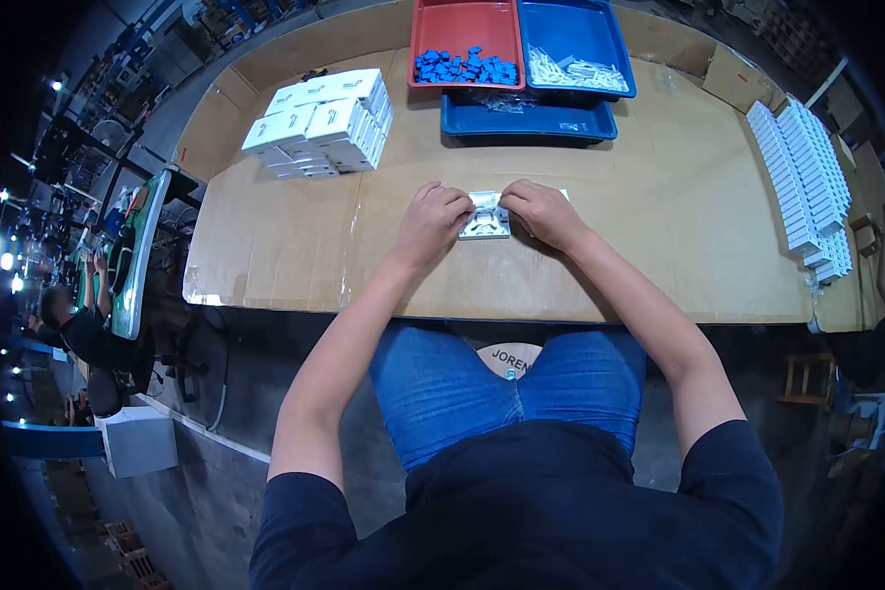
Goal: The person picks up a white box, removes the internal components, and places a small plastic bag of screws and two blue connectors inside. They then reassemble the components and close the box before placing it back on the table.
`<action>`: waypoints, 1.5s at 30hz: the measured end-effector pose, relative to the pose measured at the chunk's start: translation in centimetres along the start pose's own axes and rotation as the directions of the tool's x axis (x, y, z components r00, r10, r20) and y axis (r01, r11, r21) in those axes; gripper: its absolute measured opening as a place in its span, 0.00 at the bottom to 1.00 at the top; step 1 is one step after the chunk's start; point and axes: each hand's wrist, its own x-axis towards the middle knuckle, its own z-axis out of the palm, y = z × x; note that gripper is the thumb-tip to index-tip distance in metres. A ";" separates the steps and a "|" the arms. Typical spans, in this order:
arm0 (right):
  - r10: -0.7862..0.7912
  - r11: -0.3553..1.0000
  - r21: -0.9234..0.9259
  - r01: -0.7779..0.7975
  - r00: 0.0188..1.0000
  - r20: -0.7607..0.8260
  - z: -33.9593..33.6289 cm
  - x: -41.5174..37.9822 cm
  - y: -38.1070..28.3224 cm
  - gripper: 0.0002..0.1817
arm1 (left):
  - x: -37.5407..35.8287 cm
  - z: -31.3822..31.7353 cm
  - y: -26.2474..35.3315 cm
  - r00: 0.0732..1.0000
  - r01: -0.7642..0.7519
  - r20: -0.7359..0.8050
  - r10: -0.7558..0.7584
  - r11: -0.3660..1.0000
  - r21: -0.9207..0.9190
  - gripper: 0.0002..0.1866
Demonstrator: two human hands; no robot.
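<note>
A white square plastic plate (485, 228) with a moulded, recessed face lies on the cardboard-covered table in front of me. At its upper left edge, the bent fingers of my left hand (431, 222) are closed on it. My right hand (546, 215) is closed at the plate's upper right corner, fingertips pressed together there; any small part between them is hidden. A bit of another white piece (564, 194) shows just behind my right hand, mostly covered by it.
White boxes (315, 123) are stacked at back left. Behind the plate stand a red tray (465, 22) of blue parts, a blue tray (572, 25) of pale strips and a lower blue tray (528, 122). Rows of white pieces (804, 182) line the right. Another person (88, 324) sits far left.
</note>
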 end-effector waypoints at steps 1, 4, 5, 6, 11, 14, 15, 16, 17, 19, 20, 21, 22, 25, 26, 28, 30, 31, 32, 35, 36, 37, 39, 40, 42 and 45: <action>0.002 1.000 0.002 -0.002 1.000 0.001 0.1 0.0 0.1 0.08 | 0.0 -0.1 -0.1 1.000 0.001 0.002 -0.001 1.000 -0.002 0.05; -0.101 0.994 -0.038 0.101 0.995 0.004 0.2 0.0 0.4 0.08 | 0.0 -0.2 -0.8 0.997 -0.051 0.056 0.051 0.999 0.006 0.05; -0.116 0.992 -0.047 0.118 0.993 0.038 0.2 0.1 0.6 0.08 | 0.0 -0.2 -1.0 0.994 -0.045 0.099 0.044 0.999 0.002 0.05; -0.130 0.990 -0.054 0.134 0.989 0.072 0.3 0.2 0.6 0.08 | 0.0 -0.4 -1.1 0.989 -0.037 0.143 0.037 0.999 -0.001 0.05; -0.201 0.975 -0.069 0.213 0.969 0.146 -0.4 0.9 1.0 0.05 | 0.0 -0.9 -1.6 0.976 -0.093 0.197 0.089 0.996 0.008 0.10; -0.207 0.973 -0.062 0.225 0.955 0.211 -0.7 1.3 0.7 0.03 | 0.1 -1.4 -1.5 0.971 -0.123 0.211 0.117 0.992 0.016 0.11; -0.192 0.973 -0.074 0.217 0.949 0.250 -0.6 1.3 0.7 0.02 | 0.0 -1.4 -1.4 0.970 -0.134 0.207 0.127 0.991 0.023 0.11; -0.190 0.974 -0.076 0.215 0.949 0.251 -0.6 1.4 0.8 0.02 | 0.0 -1.4 -1.4 0.970 -0.135 0.207 0.128 0.991 0.020 0.11; -0.173 0.974 -0.093 0.206 0.944 0.280 -0.5 1.4 0.7 0.02 | -0.1 -1.4 -1.3 0.966 -0.118 0.232 0.110 0.993 0.018 0.11; -0.154 0.974 -0.113 0.197 0.939 0.309 -0.6 1.4 0.5 0.02 | -0.5 -1.3 -1.2 0.962 -0.101 0.258 0.094 0.995 0.015 0.12; -0.139 0.980 -0.092 0.176 0.939 0.315 -0.7 1.3 0.4 0.04 | -0.8 -1.1 -1.1 0.962 -0.105 0.255 0.096 0.994 0.022 0.12; -0.126 0.985 -0.070 0.156 0.939 0.321 -0.8 1.2 0.2 0.05 | -1.0 -1.1 -0.9 0.963 -0.107 0.251 0.097 0.994 0.029 0.12; -0.125 0.986 -0.068 0.154 0.938 0.324 -0.9 1.0 0.0 0.05 | -1.1 -1.0 -0.9 0.963 -0.104 0.253 0.095 0.994 0.026 0.12; -0.108 0.994 0.015 0.108 0.954 0.281 -0.8 0.5 -0.5 0.08 | -1.3 -1.2 -0.6 0.961 -0.114 0.258 0.104 0.993 0.024 0.11; -0.074 0.997 0.031 0.068 0.960 0.269 -0.7 0.5 -0.6 0.09 | -1.4 -1.3 -0.5 0.964 -0.117 0.239 0.114 0.993 0.002 0.13; -0.048 0.997 0.070 0.030 0.963 0.266 -0.5 0.6 -0.9 0.10 | -1.5 -1.5 -0.2 0.969 -0.099 0.227 0.101 0.995 -0.018 0.14; 0.005 1.000 0.018 -0.011 0.946 0.324 -0.6 0.8 -1.3 0.09 | -1.8 -1.3 -0.1 0.953 -0.081 0.291 0.085 0.996 -0.024 0.18; 0.032 0.999 0.003 -0.036 0.933 0.359 -0.6 1.0 -1.3 0.10 | -2.0 -1.1 -0.3 0.955 -0.112 0.274 0.115 0.993 -0.024 0.18; 0.024 0.999 0.019 -0.033 0.931 0.364 -0.7 1.1 -1.3 0.10 | -2.1 -1.0 -0.3 0.955 -0.097 0.280 0.099 0.995 -0.021 0.18; 0.039 0.999 -0.018 -0.035 0.917 0.397 -1.2 1.7 -1.4 0.10 | -2.2 -1.1 0.1 0.970 -0.048 0.236 0.059 0.997 -0.053 0.19; 0.036 0.999 -0.017 -0.033 0.917 0.397 -1.3 1.9 -1.3 0.10 | -2.4 -0.9 0.1 0.970 -0.046 0.236 0.057 0.998 -0.052 0.19; 0.035 0.999 0.000 -0.038 0.923 0.384 -1.3 1.9 -1.3 0.10 | -2.5 -0.7 0.1 0.976 -0.029 0.213 0.042 0.997 -0.066 0.19; 0.033 0.999 0.012 -0.041 0.928 0.371 -1.4 2.0 -1.3 0.10 | -2.7 -0.3 0.3 0.982 -0.014 0.185 0.029 0.997 -0.081 0.19; 0.044 0.997 0.037 -0.063 0.925 0.377 -1.5 2.0 -1.3 0.10 | -2.9 -0.2 0.6 0.989 -0.006 0.148 0.018 0.997 -0.083 0.18; 0.054 0.995 0.056 -0.081 0.923 0.382 -1.5 1.9 -1.2 0.11 | -3.0 0.0 0.8 0.995 -0.001 0.103 0.010 0.996 -0.085 0.18; 0.023 0.999 0.036 -0.038 0.938 0.345 -1.1 1.6 -1.0 0.11 | -3.0 -0.1 1.0 0.992 0.040 0.121 -0.027 0.994 -0.104 0.17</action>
